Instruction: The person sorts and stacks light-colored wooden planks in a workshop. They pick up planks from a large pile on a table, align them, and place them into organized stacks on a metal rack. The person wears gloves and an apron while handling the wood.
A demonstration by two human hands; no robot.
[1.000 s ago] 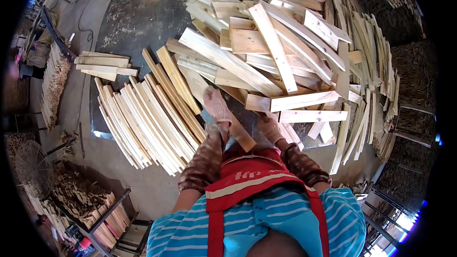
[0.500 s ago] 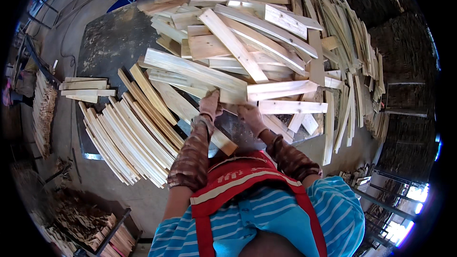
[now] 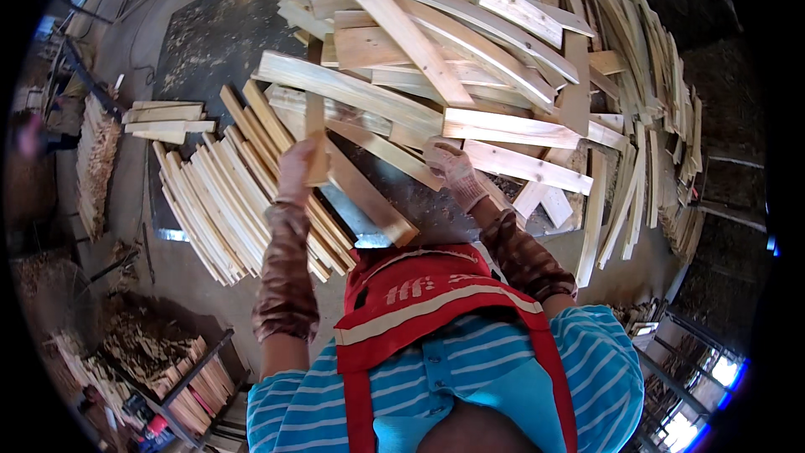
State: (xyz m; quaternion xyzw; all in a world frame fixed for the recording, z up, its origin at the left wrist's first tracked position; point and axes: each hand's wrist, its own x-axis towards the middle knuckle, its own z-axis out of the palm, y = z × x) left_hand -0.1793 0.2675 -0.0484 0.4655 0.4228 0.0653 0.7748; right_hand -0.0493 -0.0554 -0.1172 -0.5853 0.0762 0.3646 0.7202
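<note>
My left hand [image 3: 296,169], in a pale work glove, grips the lower end of a narrow wooden board [image 3: 315,113] that is held up over the table, beside a row of slats. My right hand [image 3: 454,171], also gloved, has its fingers curled at the near right end of a long pale plank [image 3: 348,91]; exactly how it grips that end is partly hidden. Between my hands a brown board [image 3: 369,193] lies slantwise toward my apron, with another slanting board [image 3: 386,153] beyond it.
A large heap of loose boards [image 3: 402,38] covers the far and right parts of the dark table [image 3: 210,46]. Closely lined slats [image 3: 226,201] overhang its near left edge. Short pieces [image 3: 168,122] lie farther left. More strips [image 3: 641,84] are piled at the right.
My left hand has moved left, raising a narrow board. My right hand has shifted slightly up and right. The view has shifted, and the slanting board between my hands lies differently.
</note>
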